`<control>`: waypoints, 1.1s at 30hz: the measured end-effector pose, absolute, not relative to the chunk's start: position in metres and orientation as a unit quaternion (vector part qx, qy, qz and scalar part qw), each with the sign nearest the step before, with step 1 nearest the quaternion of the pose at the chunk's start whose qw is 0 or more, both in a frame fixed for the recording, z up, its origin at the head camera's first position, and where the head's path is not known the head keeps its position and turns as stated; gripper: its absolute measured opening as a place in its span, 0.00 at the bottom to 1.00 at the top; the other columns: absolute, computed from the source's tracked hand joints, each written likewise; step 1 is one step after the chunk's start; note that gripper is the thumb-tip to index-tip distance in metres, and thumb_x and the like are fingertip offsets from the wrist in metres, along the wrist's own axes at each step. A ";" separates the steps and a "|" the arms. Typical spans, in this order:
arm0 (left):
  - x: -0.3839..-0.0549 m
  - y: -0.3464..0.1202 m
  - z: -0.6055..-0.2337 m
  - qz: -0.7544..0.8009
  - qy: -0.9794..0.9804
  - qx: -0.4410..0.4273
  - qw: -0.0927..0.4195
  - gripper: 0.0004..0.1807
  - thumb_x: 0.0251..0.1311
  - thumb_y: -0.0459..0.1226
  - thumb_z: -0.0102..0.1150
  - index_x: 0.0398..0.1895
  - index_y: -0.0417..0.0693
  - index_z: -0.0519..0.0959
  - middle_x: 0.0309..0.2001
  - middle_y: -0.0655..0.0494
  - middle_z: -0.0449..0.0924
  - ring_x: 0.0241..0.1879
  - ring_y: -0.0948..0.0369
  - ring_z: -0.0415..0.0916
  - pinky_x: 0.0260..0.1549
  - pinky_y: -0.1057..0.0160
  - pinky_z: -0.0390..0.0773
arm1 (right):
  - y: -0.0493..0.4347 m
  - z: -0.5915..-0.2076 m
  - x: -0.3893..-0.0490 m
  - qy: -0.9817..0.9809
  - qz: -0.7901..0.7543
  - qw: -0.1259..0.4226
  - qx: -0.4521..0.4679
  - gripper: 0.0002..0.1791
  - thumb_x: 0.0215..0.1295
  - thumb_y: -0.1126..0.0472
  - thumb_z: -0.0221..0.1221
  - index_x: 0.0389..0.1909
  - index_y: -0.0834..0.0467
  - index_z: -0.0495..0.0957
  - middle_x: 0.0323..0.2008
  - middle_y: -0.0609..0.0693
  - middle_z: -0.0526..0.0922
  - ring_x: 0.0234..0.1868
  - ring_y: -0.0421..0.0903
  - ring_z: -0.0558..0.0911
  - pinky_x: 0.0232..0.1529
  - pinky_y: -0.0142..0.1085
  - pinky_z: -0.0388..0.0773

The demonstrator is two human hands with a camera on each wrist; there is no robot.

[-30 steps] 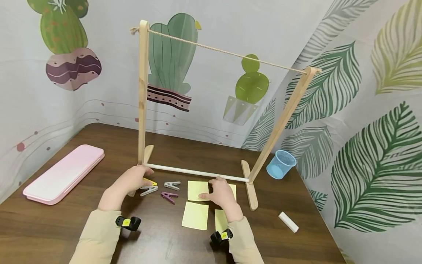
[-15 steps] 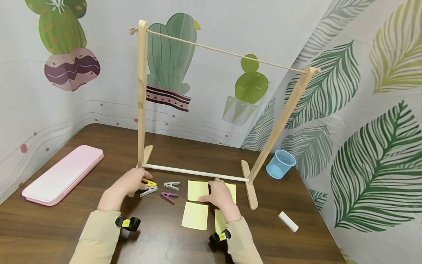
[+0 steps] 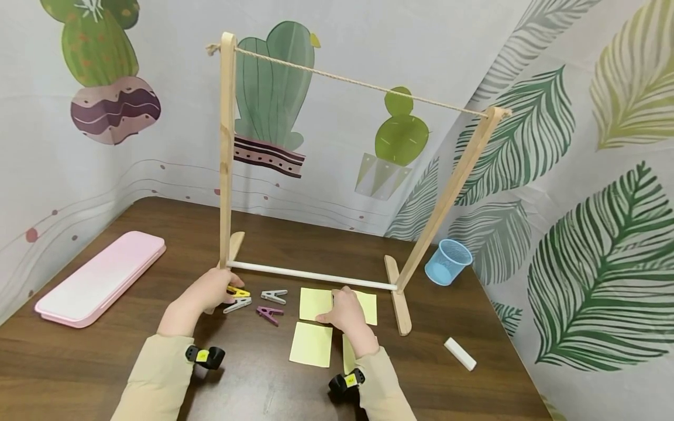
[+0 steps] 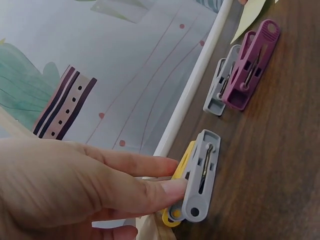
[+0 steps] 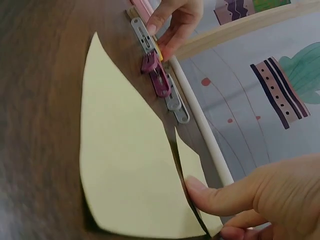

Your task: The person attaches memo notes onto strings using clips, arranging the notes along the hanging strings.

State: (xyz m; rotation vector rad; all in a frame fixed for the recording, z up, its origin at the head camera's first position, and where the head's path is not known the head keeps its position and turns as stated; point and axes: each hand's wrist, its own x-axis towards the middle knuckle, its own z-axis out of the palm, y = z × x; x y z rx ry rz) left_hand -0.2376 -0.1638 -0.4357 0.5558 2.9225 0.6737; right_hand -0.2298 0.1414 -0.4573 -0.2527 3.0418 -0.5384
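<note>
In the head view my left hand is at the foot of the stand's left post, thumb and index finger pinching a yellow clothespin. A grey clothespin lies right against the thumb in the left wrist view. Another grey clothespin and a purple clothespin lie just to the right. My right hand pinches the right edge of a yellow sticky note; in the right wrist view its thumb is on top. Three more notes lie around it, one nearer note fully visible.
A wooden stand with a rope across its top and a white bar low down stands behind the hands. A pink pencil case lies left. On the right are a blue mesh cup and a white eraser.
My right hand and wrist have shifted slightly left, and more of the far right note shows. The left hand has dropped slightly and keeps its place at the yellow clothespin.
</note>
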 end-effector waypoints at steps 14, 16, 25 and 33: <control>-0.238 -0.164 -0.436 0.241 0.956 0.163 0.046 0.10 0.48 0.27 0.70 0.36 0.39 0.86 0.35 0.49 0.85 0.39 0.51 0.80 0.44 0.48 0.78 | 0.138 -0.461 -0.233 0.964 -0.264 0.022 -0.033 0.45 0.40 0.57 0.79 0.60 0.68 0.70 0.54 0.65 0.74 0.58 0.63 0.73 0.55 0.52 0.75; -0.238 -0.164 -0.437 0.242 0.956 0.162 0.045 0.09 0.48 0.27 0.71 0.35 0.40 0.86 0.35 0.49 0.85 0.39 0.51 0.80 0.44 0.48 0.77 | 0.138 -0.461 -0.233 0.963 -0.268 0.017 -0.034 0.45 0.40 0.57 0.80 0.59 0.67 0.69 0.54 0.65 0.74 0.58 0.63 0.73 0.55 0.52 0.75; -0.239 -0.165 -0.437 0.247 0.954 0.165 0.043 0.09 0.47 0.28 0.72 0.34 0.42 0.85 0.35 0.50 0.85 0.37 0.53 0.78 0.42 0.50 0.77 | 0.137 -0.461 -0.233 0.959 -0.282 0.013 -0.039 0.45 0.39 0.59 0.80 0.57 0.64 0.66 0.48 0.64 0.79 0.52 0.62 0.78 0.49 0.51 0.77; -0.240 -0.166 -0.438 0.253 0.950 0.177 0.040 0.11 0.46 0.28 0.73 0.35 0.42 0.85 0.36 0.50 0.86 0.38 0.53 0.79 0.42 0.50 0.77 | 0.137 -0.460 -0.233 0.955 -0.293 0.022 -0.036 0.53 0.39 0.59 0.80 0.66 0.67 0.61 0.51 0.66 0.80 0.51 0.64 0.79 0.50 0.52 0.78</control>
